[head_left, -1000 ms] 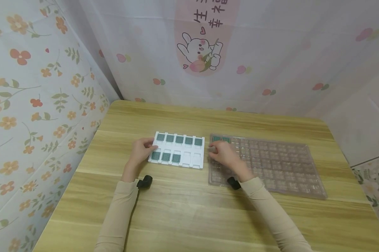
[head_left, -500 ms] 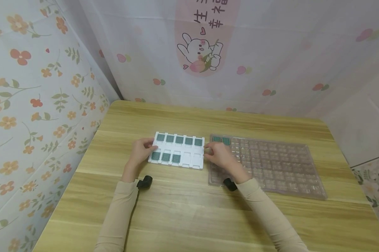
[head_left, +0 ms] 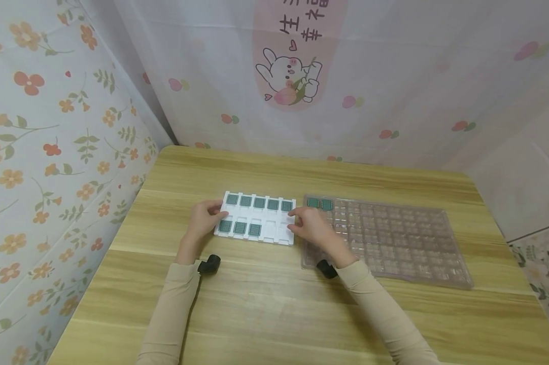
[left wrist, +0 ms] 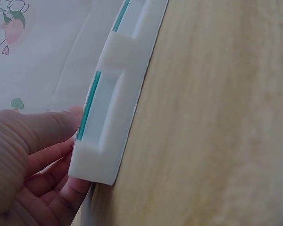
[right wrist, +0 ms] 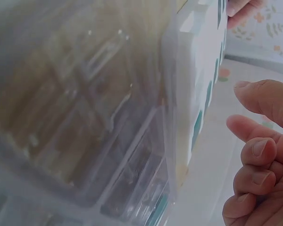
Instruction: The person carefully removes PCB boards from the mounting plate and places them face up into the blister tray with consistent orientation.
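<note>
My left hand [head_left: 205, 218] grips the left end of a white plastic tray [head_left: 262, 217]. In the left wrist view its thumb touches the upper edge beside a thin green square chip [left wrist: 88, 106]. Several such chips [head_left: 255, 230] fill the tray's far row; the near row has 3 at its left and bare pockets at its right. Over the right end hovers my right hand [head_left: 313, 225], thumb and forefinger spread apart. The right wrist view shows nothing between those fingers, the others curled in. Two green chips [head_left: 327, 205] lie in the far left corner of a clear plastic tray [head_left: 393, 253].
Both trays sit on a wood-grain table [head_left: 256, 294], side by side with a narrow gap. Black wrist cameras [head_left: 209, 263] are strapped at both cuffs. A printed curtain [head_left: 393, 76] hangs behind the table, and a floral one [head_left: 64, 152] on the left.
My right hand has moved left from the clear tray's chips to over the white tray's right end, its thumb and forefinger now apart. The left hand keeps its grip; the chips have not moved.
</note>
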`<state>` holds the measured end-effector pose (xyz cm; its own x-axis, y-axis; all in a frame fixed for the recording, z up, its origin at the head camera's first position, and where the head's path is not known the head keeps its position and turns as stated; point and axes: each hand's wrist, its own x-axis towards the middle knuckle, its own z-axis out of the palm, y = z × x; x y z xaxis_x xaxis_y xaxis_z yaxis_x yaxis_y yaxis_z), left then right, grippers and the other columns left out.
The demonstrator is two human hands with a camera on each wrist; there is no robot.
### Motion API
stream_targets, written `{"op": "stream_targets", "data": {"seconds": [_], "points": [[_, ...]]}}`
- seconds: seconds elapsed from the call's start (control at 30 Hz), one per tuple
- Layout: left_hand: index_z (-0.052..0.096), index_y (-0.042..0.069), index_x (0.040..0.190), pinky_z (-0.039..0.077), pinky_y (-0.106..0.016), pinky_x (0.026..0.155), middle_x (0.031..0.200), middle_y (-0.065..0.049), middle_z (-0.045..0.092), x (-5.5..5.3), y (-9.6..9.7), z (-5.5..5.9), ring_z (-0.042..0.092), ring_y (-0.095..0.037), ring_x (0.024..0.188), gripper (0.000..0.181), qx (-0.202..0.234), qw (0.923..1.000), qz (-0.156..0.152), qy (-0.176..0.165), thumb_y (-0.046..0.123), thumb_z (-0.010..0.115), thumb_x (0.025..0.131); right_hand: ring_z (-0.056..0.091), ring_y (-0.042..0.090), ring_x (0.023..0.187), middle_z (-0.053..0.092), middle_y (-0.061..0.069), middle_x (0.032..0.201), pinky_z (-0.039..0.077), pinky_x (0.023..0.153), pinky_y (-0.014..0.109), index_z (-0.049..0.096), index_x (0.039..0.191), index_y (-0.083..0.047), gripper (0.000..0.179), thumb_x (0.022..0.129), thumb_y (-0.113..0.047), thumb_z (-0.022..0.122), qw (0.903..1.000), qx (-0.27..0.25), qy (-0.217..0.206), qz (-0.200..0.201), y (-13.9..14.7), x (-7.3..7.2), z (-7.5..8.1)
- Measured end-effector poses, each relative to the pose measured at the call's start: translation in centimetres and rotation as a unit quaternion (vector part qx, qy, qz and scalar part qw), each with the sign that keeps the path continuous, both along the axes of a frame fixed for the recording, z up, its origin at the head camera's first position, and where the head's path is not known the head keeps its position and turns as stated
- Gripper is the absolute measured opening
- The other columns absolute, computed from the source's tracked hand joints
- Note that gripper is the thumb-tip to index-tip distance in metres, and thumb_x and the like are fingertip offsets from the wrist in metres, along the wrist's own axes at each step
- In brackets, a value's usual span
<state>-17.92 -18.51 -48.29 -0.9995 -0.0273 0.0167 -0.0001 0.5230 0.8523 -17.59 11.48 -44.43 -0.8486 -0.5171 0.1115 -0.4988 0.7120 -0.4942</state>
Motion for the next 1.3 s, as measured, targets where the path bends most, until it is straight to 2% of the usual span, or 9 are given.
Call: {"op": "stream_targets", "data": {"seconds": [0.13, 0.3, 0.57, 1.3], "points": [[0.061, -0.011, 0.113, 0.044, -0.024, 0.067, 0.097, -0.025, 0.064, 0.1, 0.0, 0.0, 0.058, -0.028, 0.082, 0.035, -0.001, 1.0000, 0.001, 0.005, 0.001, 0.070, 0.080, 0.034, 0.007, 0.050, 0.042, -0.002, 0.056, 0.030, 0.048, 0.021, 0.067, 0.103, 0.003, 0.027, 0.081, -0.011, 0.072, 0.9999, -0.004, -0.011, -0.003, -0.4, 0.2, 0.1], [0.062, -0.011, 0.113, 0.044, -0.024, 0.068, 0.098, -0.025, 0.064, 0.0, 0.0, -0.1, 0.058, -0.028, 0.082, 0.036, -0.006, 1.0000, 0.001, 0.006, 0.001, 0.070, 0.080, 0.037, 0.007, 0.052, 0.045, -0.003, 0.058, 0.032, 0.048, 0.021, 0.068, 0.103, 0.001, 0.026, 0.081, -0.013, 0.072, 1.0000, 0.005, -0.002, -0.005, -0.9, 0.2, -0.1], [0.062, -0.011, 0.113, 0.044, -0.027, 0.070, 0.098, -0.025, 0.063, 0.0, -0.1, -0.2, 0.058, -0.029, 0.083, 0.036, -0.009, 0.9999, 0.000, 0.005, 0.001, 0.071, 0.080, 0.031, 0.007, 0.048, 0.038, -0.004, 0.055, 0.026, 0.045, 0.020, 0.068, 0.102, 0.002, 0.025, 0.081, -0.012, 0.072, 1.0000, -0.002, 0.004, 0.004, -1.5, 0.3, -0.2], [0.061, -0.010, 0.114, 0.044, -0.030, 0.072, 0.096, -0.024, 0.064, -0.1, 0.0, -0.2, 0.057, -0.028, 0.084, 0.036, -0.003, 1.0000, -0.001, -0.004, 0.002, 0.069, 0.082, 0.027, 0.005, 0.047, 0.035, -0.006, 0.053, 0.025, 0.046, 0.019, 0.067, 0.103, 0.003, 0.026, 0.080, -0.009, 0.071, 0.9991, -0.028, -0.001, 0.033, -3.3, 0.4, -0.3]]}}
